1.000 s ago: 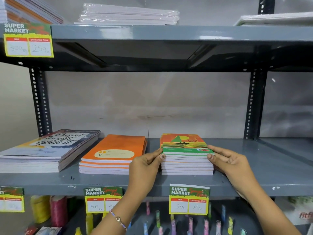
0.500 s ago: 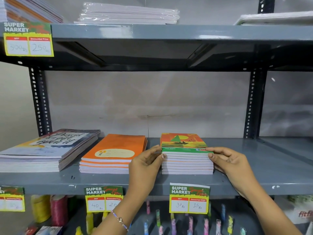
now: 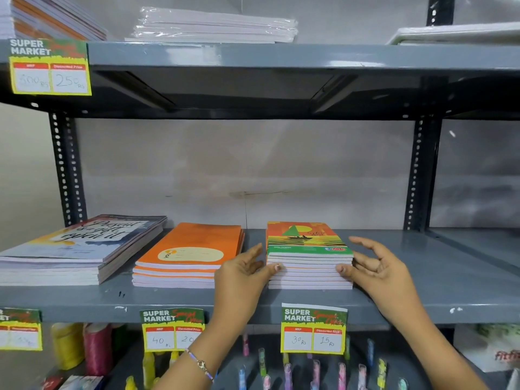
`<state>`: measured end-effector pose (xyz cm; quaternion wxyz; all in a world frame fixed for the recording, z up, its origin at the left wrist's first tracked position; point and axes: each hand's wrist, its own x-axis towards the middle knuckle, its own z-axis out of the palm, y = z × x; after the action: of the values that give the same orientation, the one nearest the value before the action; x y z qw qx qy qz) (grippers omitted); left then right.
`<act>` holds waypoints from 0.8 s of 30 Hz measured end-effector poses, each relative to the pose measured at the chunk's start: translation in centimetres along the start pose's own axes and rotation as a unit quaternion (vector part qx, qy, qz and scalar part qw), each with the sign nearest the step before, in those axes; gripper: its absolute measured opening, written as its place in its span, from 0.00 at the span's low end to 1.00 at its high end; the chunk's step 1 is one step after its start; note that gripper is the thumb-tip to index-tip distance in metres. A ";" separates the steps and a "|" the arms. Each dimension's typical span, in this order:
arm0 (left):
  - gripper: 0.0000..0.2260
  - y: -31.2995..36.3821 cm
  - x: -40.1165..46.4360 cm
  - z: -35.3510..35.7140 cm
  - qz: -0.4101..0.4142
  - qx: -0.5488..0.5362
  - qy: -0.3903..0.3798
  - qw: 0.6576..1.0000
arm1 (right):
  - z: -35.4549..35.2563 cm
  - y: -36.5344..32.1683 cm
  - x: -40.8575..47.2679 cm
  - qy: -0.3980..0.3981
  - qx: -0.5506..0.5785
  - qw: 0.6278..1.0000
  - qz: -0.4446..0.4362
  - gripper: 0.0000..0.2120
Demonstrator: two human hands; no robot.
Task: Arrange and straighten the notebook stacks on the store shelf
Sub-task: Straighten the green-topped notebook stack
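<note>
Three notebook stacks lie on the grey middle shelf (image 3: 422, 299). The sailboat-cover stack (image 3: 308, 257) stands squared in the middle. My left hand (image 3: 242, 274) rests against its left side, thumb tip touching the front corner. My right hand (image 3: 377, 266) is at its right side, thumb on the front corner, fingers spread and lifted off the cover. Left of it is an orange-cover stack (image 3: 188, 257), slightly fanned. At far left is a larger stack with a lettered cover (image 3: 76, 249), angled and uneven.
Price tags (image 3: 313, 329) hang on the shelf's front lip. The top shelf (image 3: 281, 56) holds wrapped white packs (image 3: 216, 25) and more notebooks (image 3: 53, 21). Slotted uprights (image 3: 420, 170) frame the bay. Pens and thread spools (image 3: 84, 344) sit below.
My right hand's fingers have lifted off the top cover of the sailboat stack and spread open. My left hand has shifted slightly lower along the stack's left side. The stack looks squared.
</note>
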<state>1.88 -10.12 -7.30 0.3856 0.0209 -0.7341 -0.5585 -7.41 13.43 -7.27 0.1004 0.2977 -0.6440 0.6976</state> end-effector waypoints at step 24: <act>0.20 -0.1 0.0 0.0 0.013 -0.025 -0.020 0.999 | -0.2 0.1 -0.1 -0.008 0.014 1.000 -0.015 0.19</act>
<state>1.79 -10.15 -7.39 0.3788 -0.0096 -0.7276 -0.5718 -7.44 13.62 -7.37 0.1018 0.3145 -0.6299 0.7028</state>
